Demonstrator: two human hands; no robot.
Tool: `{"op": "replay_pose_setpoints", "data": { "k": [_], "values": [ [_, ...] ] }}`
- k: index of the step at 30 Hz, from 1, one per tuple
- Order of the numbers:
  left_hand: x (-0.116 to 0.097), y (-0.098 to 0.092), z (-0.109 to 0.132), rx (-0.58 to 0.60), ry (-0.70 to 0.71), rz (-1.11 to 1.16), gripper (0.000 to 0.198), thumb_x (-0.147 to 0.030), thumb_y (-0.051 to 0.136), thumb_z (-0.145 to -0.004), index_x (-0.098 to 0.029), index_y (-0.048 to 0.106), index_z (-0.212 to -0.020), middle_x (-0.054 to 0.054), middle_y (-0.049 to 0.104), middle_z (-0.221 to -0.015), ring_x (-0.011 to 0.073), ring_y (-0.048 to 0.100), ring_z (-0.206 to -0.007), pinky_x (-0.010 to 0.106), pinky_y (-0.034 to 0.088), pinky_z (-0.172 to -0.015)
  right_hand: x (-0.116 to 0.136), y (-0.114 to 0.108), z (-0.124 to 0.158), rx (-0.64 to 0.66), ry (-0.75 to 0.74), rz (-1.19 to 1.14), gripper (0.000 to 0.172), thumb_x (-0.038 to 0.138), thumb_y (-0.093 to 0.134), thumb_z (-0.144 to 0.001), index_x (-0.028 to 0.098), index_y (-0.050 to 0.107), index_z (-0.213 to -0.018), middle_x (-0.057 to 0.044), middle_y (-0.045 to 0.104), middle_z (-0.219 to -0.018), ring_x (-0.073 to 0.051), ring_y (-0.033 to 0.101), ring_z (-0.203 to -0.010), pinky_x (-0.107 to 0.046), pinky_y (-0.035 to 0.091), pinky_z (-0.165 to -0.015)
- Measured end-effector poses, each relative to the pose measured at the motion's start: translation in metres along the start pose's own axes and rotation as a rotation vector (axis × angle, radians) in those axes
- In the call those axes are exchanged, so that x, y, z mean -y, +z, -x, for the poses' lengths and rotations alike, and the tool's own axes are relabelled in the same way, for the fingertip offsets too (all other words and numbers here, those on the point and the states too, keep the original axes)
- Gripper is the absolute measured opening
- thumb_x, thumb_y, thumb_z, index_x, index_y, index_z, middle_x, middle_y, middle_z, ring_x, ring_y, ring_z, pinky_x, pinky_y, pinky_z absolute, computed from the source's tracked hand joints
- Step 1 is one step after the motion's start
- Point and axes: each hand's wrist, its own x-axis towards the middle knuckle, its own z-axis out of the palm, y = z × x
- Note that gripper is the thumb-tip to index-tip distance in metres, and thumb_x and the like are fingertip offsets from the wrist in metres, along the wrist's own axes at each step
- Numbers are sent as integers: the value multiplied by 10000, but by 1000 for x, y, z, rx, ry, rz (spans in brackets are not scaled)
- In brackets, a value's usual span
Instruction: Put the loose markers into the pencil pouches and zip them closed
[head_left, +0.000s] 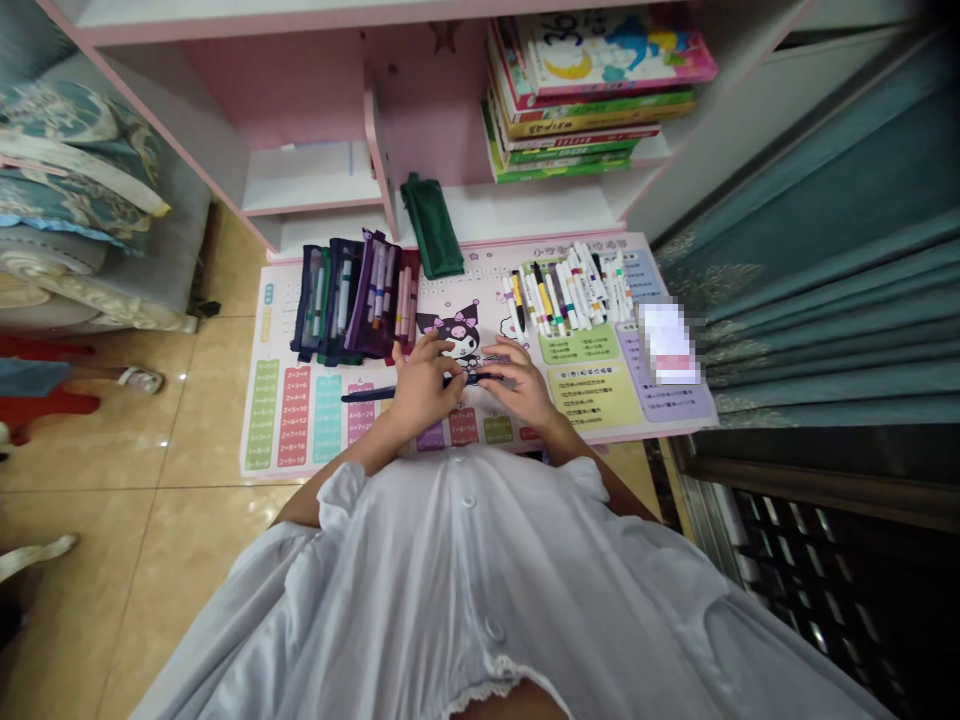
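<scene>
— Head view: what do the hands have?

— One dark pen (367, 394), lying crosswise over the mat (300, 415) on the pink bench (679, 432). The left hand (421, 388) has its fingers closed around the pen's middle. The right hand (526, 388) pinches its right end, fingers curled shut on it. The pen's left end sticks out free past the left hand.

— And around them?

— Just behind the left hand stand open cases (352, 300), dark blue and purple, with pens showing inside. A green pouch (431, 225) lies behind those, against the shelf divider. Behind the right hand, a heap of markers (566, 290) lies on the mat. To the right of it lies a blurred card (667, 345).

— Anything higher up?

— A stack of books (592, 95) on the shelf (315, 180), well apart from both hands.
</scene>
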Motion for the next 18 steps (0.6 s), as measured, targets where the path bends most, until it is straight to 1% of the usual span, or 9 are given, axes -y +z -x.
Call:
{"op": "replay_pose_setpoints", "data": {
  "k": [5, 9, 18],
  "values": [
    [1, 2, -2, -16, -18, -24, 143, -242, 643, -871, -236, 717, -750, 69, 686, -1323, 362, 434, -1459, 769, 174, -1168, 1, 0, -1, -34, -9, 24, 103, 383, 726, -889, 321, 809, -894, -54, 714, -1218, -318, 490, -1406, -608, 386, -1201],
    [2, 2, -2, -14, -19, -22, 156, -234, 642, -864, -223, 706, -723, 81, 681, -1333, 367, 415, -1470, 772, 160, -1176, -1, 1, -2, -62, -27, 21, 110, 383, 721, -893, 311, 804, -879, -54, 714, -1226, -318, 484, -1410, -612, 395, -1193],
    [8, -1, -3, 5, -54, 1, 155, -202, 649, -847, -219, 689, -697, 72, 679, -1343, 376, 401, -1478, 792, 150, -1166, -1, 1, -2, -40, -21, 45, 97, 374, 730, -886, 304, 789, -854, -43, 707, -1258, -312, 471, -1429, -608, 386, -1202]
  ]
}}
